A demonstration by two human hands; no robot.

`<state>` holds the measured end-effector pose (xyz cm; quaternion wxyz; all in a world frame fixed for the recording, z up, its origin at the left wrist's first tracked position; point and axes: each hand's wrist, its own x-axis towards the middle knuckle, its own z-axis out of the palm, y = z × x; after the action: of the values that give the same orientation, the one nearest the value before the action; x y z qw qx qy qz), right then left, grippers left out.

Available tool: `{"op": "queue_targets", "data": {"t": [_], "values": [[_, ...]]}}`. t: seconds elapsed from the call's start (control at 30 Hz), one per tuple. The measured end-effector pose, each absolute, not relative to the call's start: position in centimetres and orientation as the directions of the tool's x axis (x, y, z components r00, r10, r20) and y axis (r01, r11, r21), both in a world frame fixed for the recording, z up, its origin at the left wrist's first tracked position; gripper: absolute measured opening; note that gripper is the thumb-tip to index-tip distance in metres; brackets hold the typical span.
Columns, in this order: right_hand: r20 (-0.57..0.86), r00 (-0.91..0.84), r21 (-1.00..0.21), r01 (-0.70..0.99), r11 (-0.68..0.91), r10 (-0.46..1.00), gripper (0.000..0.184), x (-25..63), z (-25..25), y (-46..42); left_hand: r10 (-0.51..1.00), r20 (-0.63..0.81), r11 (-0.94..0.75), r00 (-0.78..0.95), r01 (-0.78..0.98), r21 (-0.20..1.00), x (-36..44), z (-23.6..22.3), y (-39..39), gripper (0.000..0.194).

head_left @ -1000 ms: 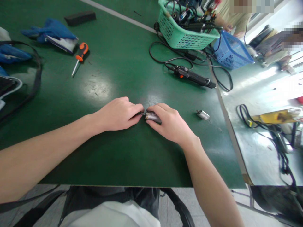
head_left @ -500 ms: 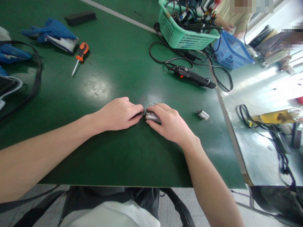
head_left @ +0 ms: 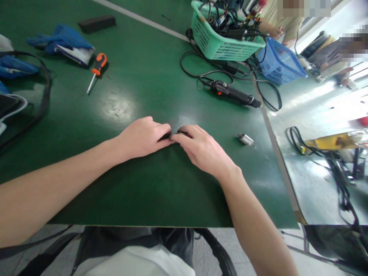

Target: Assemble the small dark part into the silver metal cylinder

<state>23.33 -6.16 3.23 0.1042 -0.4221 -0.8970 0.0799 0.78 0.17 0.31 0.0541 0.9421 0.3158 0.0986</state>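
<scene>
My left hand (head_left: 151,137) rests on the green tabletop (head_left: 138,195), its thumb and fingers pinched on a small dark piece that is mostly hidden. Close against it, my right hand (head_left: 202,147) is closed over a silver metal cylinder, now covered by the fingers, with only a dark sliver showing. The fingertips of both hands meet or nearly meet. To the right of my right hand, a short silver cylinder (head_left: 245,139), like a small motor, lies on its side on the table.
Beyond my hands lies a black electric screwdriver (head_left: 232,93) with its cable. Behind it stand a green basket (head_left: 224,50) of parts and a blue basket (head_left: 277,63). An orange-handled screwdriver (head_left: 97,71) and blue gloves (head_left: 67,40) are at left. Other people sit at the far right.
My right thumb and fingers have shifted left to my left fingertips and now cover the silver cylinder that showed before. My left hand has moved slightly left.
</scene>
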Motion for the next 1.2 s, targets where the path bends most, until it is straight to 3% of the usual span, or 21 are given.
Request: {"op": "queue_targets", "data": {"t": [0.13,0.33,0.53,0.63,0.8,1.03,1.2], "values": [[0.116,-0.551,-0.144,0.814,0.563,0.826,0.036,24.5,3.1,-4.4,0.613,0.113,-0.787,0.782,0.592,0.175,0.9,0.6,0.2,0.039],[0.017,-0.198,-0.055,0.979,0.199,0.98,0.036,31.2,3.2,1.5,0.601,0.09,-0.793,0.794,0.578,0.191,0.8,0.9,0.3,0.036],[0.035,-0.01,-0.086,0.996,0.013,0.999,0.037,39.8,2.7,3.3,0.594,0.092,-0.794,0.799,0.564,0.225,0.7,1.0,0.3,0.034],[0.034,0.012,-0.261,0.965,-0.003,0.999,0.038,42.3,2.2,1.2,0.594,0.107,-0.794,0.797,0.561,0.234,0.6,1.1,0.3,0.033],[0.168,0.116,-0.356,0.933,-0.05,0.979,0.047,42.0,0.8,-3.6,0.59,0.127,-0.8,0.797,0.556,0.228,0.6,0.8,0.3,0.029],[0.34,0.068,-0.297,0.954,0.039,0.938,0.047,37.1,-1.0,-6.5,0.587,0.165,-0.808,0.792,0.561,0.183,0.5,0.5,0.2,0.026],[0.407,0.0,-0.356,0.921,0.158,0.914,0.04,31.0,-1.5,-5.6,0.608,0.198,-0.794,0.769,0.586,0.159,0.6,0.5,-0.2,0.027]]}}
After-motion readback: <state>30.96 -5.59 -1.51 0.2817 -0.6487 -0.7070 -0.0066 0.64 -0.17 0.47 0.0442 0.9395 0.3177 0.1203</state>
